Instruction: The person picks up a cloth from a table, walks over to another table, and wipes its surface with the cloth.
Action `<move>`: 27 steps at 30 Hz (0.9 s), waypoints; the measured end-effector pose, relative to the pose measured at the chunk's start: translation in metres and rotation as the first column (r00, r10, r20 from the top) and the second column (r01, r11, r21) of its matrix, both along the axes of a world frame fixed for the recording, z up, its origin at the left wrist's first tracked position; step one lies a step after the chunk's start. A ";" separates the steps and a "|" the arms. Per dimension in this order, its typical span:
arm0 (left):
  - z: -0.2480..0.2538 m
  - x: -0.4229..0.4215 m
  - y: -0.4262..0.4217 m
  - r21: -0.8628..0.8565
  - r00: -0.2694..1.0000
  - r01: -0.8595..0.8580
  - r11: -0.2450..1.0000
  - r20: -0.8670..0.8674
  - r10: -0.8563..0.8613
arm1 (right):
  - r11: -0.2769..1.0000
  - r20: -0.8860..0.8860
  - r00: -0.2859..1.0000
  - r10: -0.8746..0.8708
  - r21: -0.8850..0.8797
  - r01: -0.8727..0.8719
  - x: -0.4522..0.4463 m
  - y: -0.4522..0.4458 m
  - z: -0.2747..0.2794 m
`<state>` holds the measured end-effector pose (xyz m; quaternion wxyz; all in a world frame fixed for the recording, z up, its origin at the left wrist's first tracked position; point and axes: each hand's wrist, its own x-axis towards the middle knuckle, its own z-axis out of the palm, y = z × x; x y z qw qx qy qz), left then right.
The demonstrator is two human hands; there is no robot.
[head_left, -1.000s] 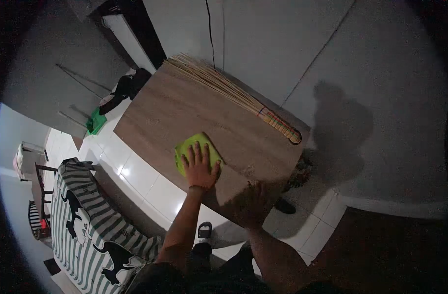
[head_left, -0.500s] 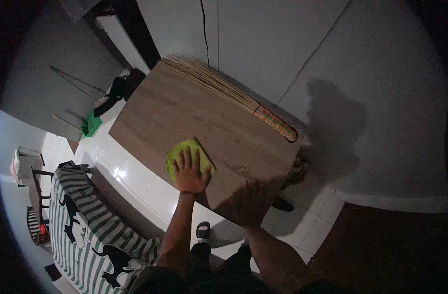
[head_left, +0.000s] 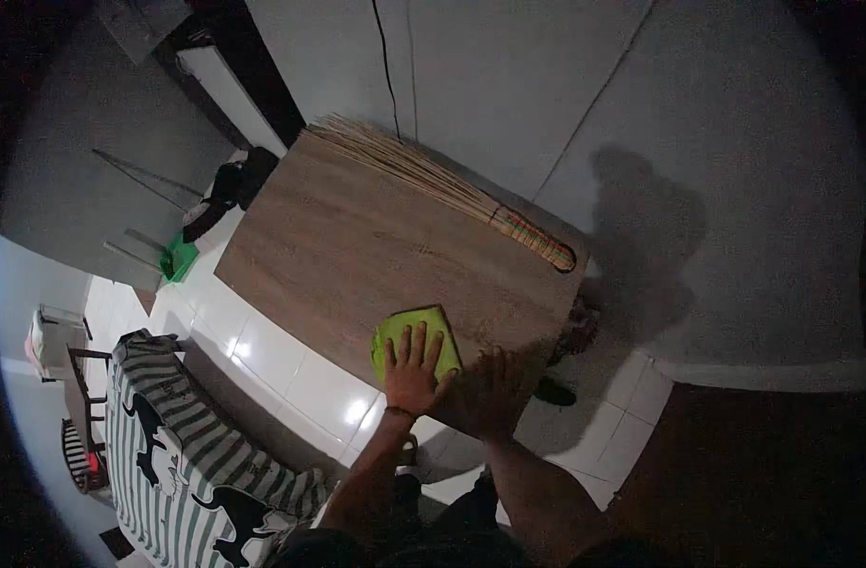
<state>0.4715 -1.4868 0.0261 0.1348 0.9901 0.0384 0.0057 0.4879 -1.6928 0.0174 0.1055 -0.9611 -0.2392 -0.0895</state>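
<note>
My left hand (head_left: 413,374) lies flat with fingers spread on a yellow-green cloth (head_left: 440,322), pressing it against the wooden tabletop (head_left: 357,218). The cloth sits near the table's front edge, its far side showing past my fingertips. In shadow just to the right, my right hand (head_left: 491,393) rests on the tabletop with its fingers stretched out and nothing visible in it. Small crumbs or dirt seem to lie by its fingertips, but the shadow makes them hard to make out. A stick broom (head_left: 424,175) with a woven handle lies along the table's far edge.
Grey walls (head_left: 509,76) stand behind the table. To the left are a green dustpan (head_left: 178,258) and a dark heap (head_left: 229,185) on the white tiled floor (head_left: 282,379). A striped cloth with cat figures (head_left: 177,445) covers a piece of furniture at lower left.
My left hand and the cloth under it have moved right and nearer to me, close beside my right hand. My right hand stays in about the same place. The view has shifted slightly.
</note>
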 end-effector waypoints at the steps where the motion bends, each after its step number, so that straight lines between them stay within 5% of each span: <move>1: 0.003 0.001 0.007 -0.008 1.000 0.006 1.000 0.015 -0.005 | 1.000 -0.003 1.000 -0.001 0.000 0.001 -0.003 0.000 -0.001; 10: 0.003 0.053 0.047 0.063 0.984 -0.177 0.982 0.000 0.177 | 0.996 -0.095 0.993 -0.070 -0.066 0.064 -0.004 0.005 0.007; 19: -0.004 0.001 0.032 0.085 0.990 0.127 0.988 -0.079 -0.121 | 0.996 -0.101 0.992 -0.078 -0.059 0.073 -0.005 0.006 0.006; 24: 0.007 0.031 0.060 0.035 0.989 -0.146 0.989 0.001 0.146 | 0.995 -0.103 0.991 -0.084 -0.057 0.079 -0.006 0.007 0.006; 27: 0.001 0.052 0.053 0.053 0.989 -0.148 0.988 0.024 0.146 | 0.996 -0.108 0.991 -0.082 -0.055 0.077 -0.006 0.006 0.006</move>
